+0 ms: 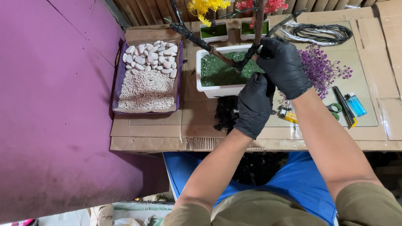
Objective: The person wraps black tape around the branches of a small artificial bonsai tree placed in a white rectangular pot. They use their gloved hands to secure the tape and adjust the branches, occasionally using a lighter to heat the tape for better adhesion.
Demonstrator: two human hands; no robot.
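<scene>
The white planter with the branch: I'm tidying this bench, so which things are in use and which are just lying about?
In use: left hand, right hand, bare branch, white planter.

Lying about: pebble tray, purple sprigs, wire coil, blue lighter, two small potted trees.

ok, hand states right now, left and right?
Left hand: gloved, closed around the base of the artificial tree trunk at the edge of the white pot.
Right hand: gloved, closed on the same trunk, higher up.

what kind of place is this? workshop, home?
Probably a small home craft workspace for artificial bonsai: a cardboard-covered table, a tray of white pebbles and gravel, finished miniature trees, and a white planter with a bare trunk.
</scene>
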